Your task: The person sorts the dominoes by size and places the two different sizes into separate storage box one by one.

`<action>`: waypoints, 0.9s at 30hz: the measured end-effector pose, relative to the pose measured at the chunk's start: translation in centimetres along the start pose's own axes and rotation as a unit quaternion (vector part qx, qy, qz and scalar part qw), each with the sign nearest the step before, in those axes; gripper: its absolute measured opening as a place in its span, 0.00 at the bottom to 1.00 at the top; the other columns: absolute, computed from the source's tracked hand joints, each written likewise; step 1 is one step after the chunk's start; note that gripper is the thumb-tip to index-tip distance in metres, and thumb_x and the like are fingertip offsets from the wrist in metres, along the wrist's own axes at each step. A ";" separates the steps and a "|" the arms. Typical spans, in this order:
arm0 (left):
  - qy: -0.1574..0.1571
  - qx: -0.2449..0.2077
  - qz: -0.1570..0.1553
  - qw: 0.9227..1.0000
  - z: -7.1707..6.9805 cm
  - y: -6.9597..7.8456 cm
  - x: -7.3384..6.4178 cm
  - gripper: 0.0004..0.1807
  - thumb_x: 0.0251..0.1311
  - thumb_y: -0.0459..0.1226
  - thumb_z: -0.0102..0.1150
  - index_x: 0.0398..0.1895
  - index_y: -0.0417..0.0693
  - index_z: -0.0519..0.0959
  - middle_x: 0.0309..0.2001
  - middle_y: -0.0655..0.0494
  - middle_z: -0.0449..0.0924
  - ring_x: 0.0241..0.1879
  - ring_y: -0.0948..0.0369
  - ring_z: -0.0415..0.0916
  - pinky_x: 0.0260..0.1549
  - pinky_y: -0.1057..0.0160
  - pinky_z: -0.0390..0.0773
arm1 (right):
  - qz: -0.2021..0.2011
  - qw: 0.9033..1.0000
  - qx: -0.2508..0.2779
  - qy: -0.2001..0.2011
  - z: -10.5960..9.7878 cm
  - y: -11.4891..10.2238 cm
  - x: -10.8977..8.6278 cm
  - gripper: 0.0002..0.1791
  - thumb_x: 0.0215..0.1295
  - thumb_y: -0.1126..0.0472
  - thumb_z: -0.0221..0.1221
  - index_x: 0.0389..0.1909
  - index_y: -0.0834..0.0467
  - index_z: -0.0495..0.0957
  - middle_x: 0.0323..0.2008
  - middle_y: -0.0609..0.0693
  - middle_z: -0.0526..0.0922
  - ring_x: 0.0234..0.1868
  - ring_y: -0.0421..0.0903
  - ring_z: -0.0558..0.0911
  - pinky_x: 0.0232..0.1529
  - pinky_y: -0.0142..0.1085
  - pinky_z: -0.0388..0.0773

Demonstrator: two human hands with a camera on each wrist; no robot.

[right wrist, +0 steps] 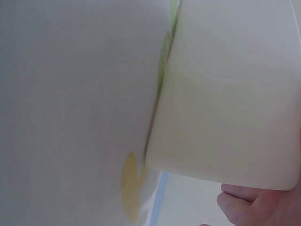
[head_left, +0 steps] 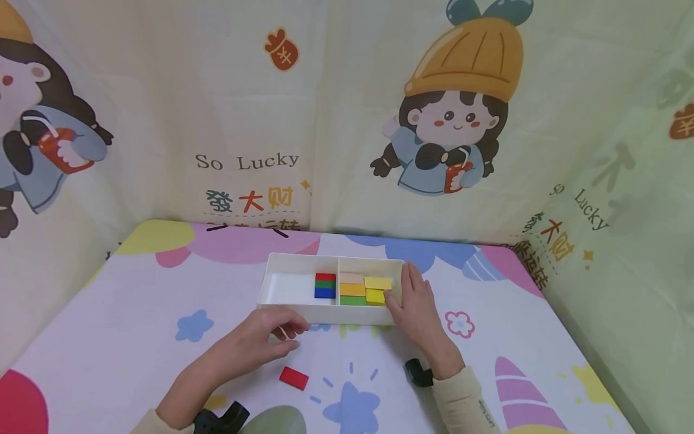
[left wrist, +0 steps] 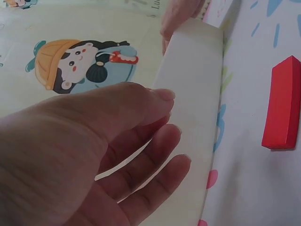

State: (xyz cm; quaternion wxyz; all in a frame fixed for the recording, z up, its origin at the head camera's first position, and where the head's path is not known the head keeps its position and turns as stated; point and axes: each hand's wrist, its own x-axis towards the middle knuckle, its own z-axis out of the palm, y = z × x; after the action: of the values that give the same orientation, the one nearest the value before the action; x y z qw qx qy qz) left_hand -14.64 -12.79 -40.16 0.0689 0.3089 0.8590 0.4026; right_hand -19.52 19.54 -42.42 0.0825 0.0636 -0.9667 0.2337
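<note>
A white two-compartment box (head_left: pixel 303 313) lies across the table. My right hand (head_left: pixel 420 313) holds its right end, fingers along the outer side and thumb over the rim by the yellow blocks (head_left: pixel 375 296). At the front left, my left hand (head_left: pixel 260 340) hovers beside the front wall with loosely bent fingers and nothing between them; whether a fingertip touches the box I cannot tell. A red block (head_left: pixel 294 378) lies on the table below that hand, also showing in the left wrist view. Red, green and blue blocks (head_left: pixel 325 286) sit in the left compartment, against the divider.
The right compartment also contains a pale pink block (head_left: pixel 351 278), an orange block (head_left: pixel 352 290) and a green block (head_left: pixel 353 300). A patterned cloth (head_left: pixel 125 337) covers the table. Printed curtains (head_left: pixel 347 120) rise behind it and at both sides.
</note>
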 end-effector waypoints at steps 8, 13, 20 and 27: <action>-0.036 -0.020 -0.019 0.999 0.0 -0.5 -0.4 0.14 0.60 0.36 0.67 0.49 0.47 0.81 0.45 0.55 0.83 0.40 0.68 0.78 0.42 0.71 0.83 | -0.003 1.000 0.004 -0.004 0.2 0.0 -0.1 0.44 0.72 0.49 0.50 0.77 0.68 0.43 0.78 0.65 0.46 0.79 0.62 0.48 0.77 0.61 0.43; -0.058 -0.032 -0.033 0.997 0.1 -0.5 -0.2 0.13 0.61 0.35 0.66 0.49 0.47 0.81 0.44 0.55 0.82 0.40 0.66 0.77 0.41 0.72 0.82 | -0.004 1.000 0.009 -0.003 0.0 0.1 -0.1 0.44 0.73 0.49 0.50 0.77 0.69 0.42 0.78 0.66 0.45 0.79 0.63 0.48 0.77 0.61 0.43; -0.086 -0.040 -0.044 0.995 0.4 -0.5 -0.2 0.13 0.59 0.35 0.67 0.48 0.48 0.82 0.42 0.58 0.82 0.39 0.66 0.76 0.38 0.73 0.81 | -0.002 1.000 0.010 -0.005 -0.1 0.2 -0.2 0.44 0.73 0.49 0.49 0.77 0.69 0.42 0.78 0.66 0.45 0.79 0.63 0.48 0.77 0.61 0.42; -0.098 -0.043 -0.053 0.993 0.7 -0.5 -0.2 0.12 0.59 0.35 0.67 0.47 0.49 0.82 0.42 0.59 0.82 0.38 0.65 0.75 0.38 0.72 0.81 | -0.003 1.000 0.018 -0.003 0.0 0.1 0.0 0.44 0.72 0.49 0.50 0.77 0.68 0.42 0.78 0.65 0.45 0.79 0.62 0.47 0.77 0.61 0.42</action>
State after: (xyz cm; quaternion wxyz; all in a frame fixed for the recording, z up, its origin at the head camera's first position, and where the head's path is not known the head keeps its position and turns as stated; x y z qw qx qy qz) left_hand -14.47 -12.66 -41.01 0.1870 0.2976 0.8453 0.4024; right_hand -19.50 19.63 -42.48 0.0792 0.0691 -0.9625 0.2502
